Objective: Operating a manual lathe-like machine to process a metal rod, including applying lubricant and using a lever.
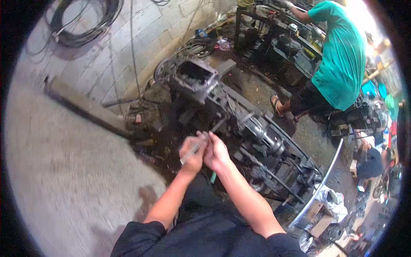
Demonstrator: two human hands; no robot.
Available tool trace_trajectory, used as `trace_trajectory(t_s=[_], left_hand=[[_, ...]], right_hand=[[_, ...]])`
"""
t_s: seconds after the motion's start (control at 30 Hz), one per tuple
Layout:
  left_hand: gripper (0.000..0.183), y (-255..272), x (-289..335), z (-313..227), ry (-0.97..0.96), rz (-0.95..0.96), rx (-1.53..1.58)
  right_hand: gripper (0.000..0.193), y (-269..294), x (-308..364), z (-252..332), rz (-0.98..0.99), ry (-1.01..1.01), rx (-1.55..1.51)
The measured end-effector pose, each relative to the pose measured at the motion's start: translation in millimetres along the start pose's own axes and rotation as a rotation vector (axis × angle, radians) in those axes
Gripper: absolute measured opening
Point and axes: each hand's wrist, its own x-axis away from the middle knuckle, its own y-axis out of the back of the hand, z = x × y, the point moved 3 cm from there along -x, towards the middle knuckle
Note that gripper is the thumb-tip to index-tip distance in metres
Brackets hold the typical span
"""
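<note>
Close together in front of my body, both hands meet over the near side of a greasy metal machine frame [252, 128]. My left hand [191, 155] is closed around a slim, pale metal bar-like tool [188, 156], blurred by motion, whose end sticks out past the fingers. Against it, my right hand [217, 153] has its fingers curled inward, touching the left fingers; what they hold is hidden. Just beyond the fingertips shows a grey rod [219, 123]; I cannot tell whether it belongs to the tool or the machine. An open metal housing [195, 76] tops the frame's far end.
A person in a green shirt [340, 55] bends over a workbench [274, 19] at the back right. Another person [369, 162] works at the far right. A cable coil [64, 36] hangs on the block wall [150, 25]. A cardboard box [317, 218] and a long curved strip [319, 188] lie at right.
</note>
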Motion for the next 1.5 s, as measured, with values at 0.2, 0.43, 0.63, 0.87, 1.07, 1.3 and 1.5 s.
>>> trace_trajectory(t_s=[0.2,0.43,0.63,0.87,1.07,1.3,1.5], left_hand=[[0.028,56.7,-113.4,13.5,-0.506,0.283,-0.039],[0.025,97.5,-317.2,159.2,-0.249,0.356,-0.400],[0.034,77.2,-413.1,245.7,-0.322,0.445,-0.672],[0.034,41.7,-418.7,297.5,-0.264,0.773,-0.825],[0.035,38.1,-415.8,272.4,-0.380,0.688,-0.791],[0.038,66.0,-389.8,278.9,-0.495,0.534,-0.723],[0.046,86.3,-366.4,281.1,-0.480,0.475,-0.603]], right_hand=[[0.031,-123.1,14.0,2.8,-0.231,0.188,-0.063],[0.045,-177.2,-71.9,13.9,-0.283,0.564,0.270],[0.042,-181.0,-114.0,3.1,-0.558,0.590,0.433],[0.032,-180.2,-147.5,15.5,-0.602,0.567,0.593],[0.032,-189.5,-187.1,18.8,-0.574,0.630,0.729],[0.046,-171.2,-168.6,-5.9,-0.615,0.818,0.777],[0.050,-178.8,-166.1,11.5,-0.692,0.680,1.101]])
